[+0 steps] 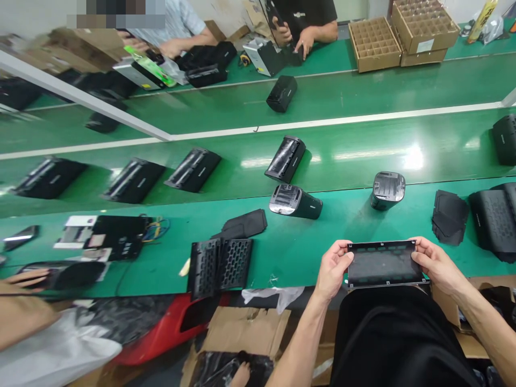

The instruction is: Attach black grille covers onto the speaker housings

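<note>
Left hand: the left hand [332, 269] pinches the left short edge of a flat black rectangular panel [382, 264], thumb on top and fingers curled beneath.
Right hand: the right hand [433, 263] clamps the opposite short edge the same way (thumb over the corner, fingers under).
Panel: held level between both hands, just above the near edge of the green table [306, 252] and over the person's dark lap.
Ahead of the hands: two black housings, one lying on its side [296, 201] and one standing upright [387, 190], well apart from each other.
Left of the hands: a pair of honeycomb grilles [220, 264] lying flat, touching side by side.
Right of the hands: a stack of thin black sheets [449, 216], just beside a large black grille cover [494, 220].
Far side: a co-worker's hands [294, 38] hold a black part near a cardboard divider box [374, 43].
</note>
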Motion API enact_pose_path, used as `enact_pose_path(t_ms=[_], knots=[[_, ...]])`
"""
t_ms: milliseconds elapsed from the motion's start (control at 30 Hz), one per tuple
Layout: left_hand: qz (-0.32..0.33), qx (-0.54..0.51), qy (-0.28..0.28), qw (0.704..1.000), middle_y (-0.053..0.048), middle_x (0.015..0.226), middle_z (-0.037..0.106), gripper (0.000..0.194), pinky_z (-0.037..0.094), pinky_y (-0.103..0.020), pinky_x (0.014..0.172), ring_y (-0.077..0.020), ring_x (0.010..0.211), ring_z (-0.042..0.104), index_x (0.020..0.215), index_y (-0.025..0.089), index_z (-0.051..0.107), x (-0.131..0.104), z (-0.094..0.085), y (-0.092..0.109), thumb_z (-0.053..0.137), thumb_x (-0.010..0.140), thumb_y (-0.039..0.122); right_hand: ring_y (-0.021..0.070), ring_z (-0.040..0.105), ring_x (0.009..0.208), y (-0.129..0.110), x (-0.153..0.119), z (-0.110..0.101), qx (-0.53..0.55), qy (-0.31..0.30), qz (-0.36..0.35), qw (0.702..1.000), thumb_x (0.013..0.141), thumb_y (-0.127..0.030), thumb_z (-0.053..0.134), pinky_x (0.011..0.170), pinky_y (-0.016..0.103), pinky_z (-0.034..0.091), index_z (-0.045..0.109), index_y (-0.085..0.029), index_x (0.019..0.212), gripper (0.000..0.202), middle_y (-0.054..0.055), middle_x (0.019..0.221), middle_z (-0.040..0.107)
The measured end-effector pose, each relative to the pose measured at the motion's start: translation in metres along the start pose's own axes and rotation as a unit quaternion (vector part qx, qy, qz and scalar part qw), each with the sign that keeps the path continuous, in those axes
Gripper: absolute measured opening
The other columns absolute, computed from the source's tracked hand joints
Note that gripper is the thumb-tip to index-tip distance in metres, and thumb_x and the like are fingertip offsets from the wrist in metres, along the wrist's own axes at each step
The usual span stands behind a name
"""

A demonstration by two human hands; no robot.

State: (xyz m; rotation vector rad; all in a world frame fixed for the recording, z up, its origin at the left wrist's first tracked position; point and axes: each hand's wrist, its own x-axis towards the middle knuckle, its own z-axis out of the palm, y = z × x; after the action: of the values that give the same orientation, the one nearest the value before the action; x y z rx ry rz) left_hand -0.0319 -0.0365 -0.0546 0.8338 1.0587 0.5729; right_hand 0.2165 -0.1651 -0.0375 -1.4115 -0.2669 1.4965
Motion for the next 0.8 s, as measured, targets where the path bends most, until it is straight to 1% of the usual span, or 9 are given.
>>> enact_pose_path(t_ms=[133, 233, 367, 467, 633, 800], knots=[[-0.003, 0.004, -0.007, 1.0, 0.003, 0.078, 0.057, 0.045, 0.038, -0.023, 0.064, -0.0111, 0.067, 0.047, 0.102, 0.018, 0.068, 0.0, -0.001, 0.002, 0.086, 0.07, 0.044, 0.0189, 0.069, 0.077, -0.001, 0.002, 0.002, 0.0, 0.0, 0.006, 1.0, 0.076, -0.044, 0.089, 0.07, 0.027, 0.054, 0.07, -0.027, 0.102, 0.036, 0.001, 0.091, 0.076], [-0.002, -0.002, -0.005, 1.0, 0.001, 0.082, 0.06, 0.045, 0.039, -0.023, 0.065, -0.0113, 0.07, 0.049, 0.101, 0.018, 0.068, 0.001, -0.002, 0.003, 0.087, 0.068, 0.041, 0.02, 0.069, 0.077, -0.002, 0.002, 0.004, -0.004, 0.002, 0.006, 1.0, 0.074, -0.043, 0.089, 0.071, 0.029, 0.054, 0.069, -0.027, 0.098, 0.036, 0.001, 0.09, 0.076], [-0.009, -0.012, -0.004, 1.0, 0.0, 0.085, 0.063, 0.045, 0.042, -0.023, 0.067, -0.0122, 0.073, 0.053, 0.099, 0.018, 0.068, 0.003, -0.001, 0.004, 0.088, 0.066, 0.04, 0.0206, 0.068, 0.075, -0.003, 0.003, 0.006, -0.017, 0.01, -0.001, 1.0, 0.074, -0.044, 0.087, 0.069, 0.03, 0.053, 0.067, -0.027, 0.096, 0.034, 0.002, 0.088, 0.075], [-0.012, -0.018, -0.007, 1.0, -0.001, 0.084, 0.065, 0.045, 0.043, -0.023, 0.068, -0.0127, 0.073, 0.054, 0.098, 0.018, 0.068, 0.005, -0.001, 0.005, 0.089, 0.065, 0.04, 0.0198, 0.067, 0.074, -0.004, 0.004, 0.007, -0.021, 0.013, -0.003, 1.0, 0.075, -0.045, 0.086, 0.067, 0.029, 0.052, 0.066, -0.026, 0.097, 0.035, 0.002, 0.087, 0.074], [-0.002, -0.027, -0.008, 1.0, 0.0, 0.084, 0.066, 0.044, 0.044, -0.024, 0.07, -0.0126, 0.074, 0.054, 0.097, 0.018, 0.07, 0.009, 0.0, 0.008, 0.09, 0.065, 0.04, 0.016, 0.064, 0.072, -0.007, 0.006, 0.006, 0.001, 0.01, 0.002, 1.0, 0.075, -0.04, 0.088, 0.067, 0.025, 0.051, 0.067, -0.024, 0.095, 0.033, -0.002, 0.081, 0.07], [-0.003, -0.028, -0.015, 0.999, -0.001, 0.084, 0.066, 0.043, 0.043, -0.025, 0.07, -0.0134, 0.073, 0.054, 0.097, 0.018, 0.071, 0.012, 0.0, 0.008, 0.09, 0.066, 0.04, 0.0154, 0.063, 0.072, -0.008, 0.009, 0.006, 0.002, 0.008, 0.001, 1.0, 0.076, -0.04, 0.089, 0.066, 0.024, 0.05, 0.069, -0.024, 0.094, 0.032, 0.0, 0.084, 0.073]])
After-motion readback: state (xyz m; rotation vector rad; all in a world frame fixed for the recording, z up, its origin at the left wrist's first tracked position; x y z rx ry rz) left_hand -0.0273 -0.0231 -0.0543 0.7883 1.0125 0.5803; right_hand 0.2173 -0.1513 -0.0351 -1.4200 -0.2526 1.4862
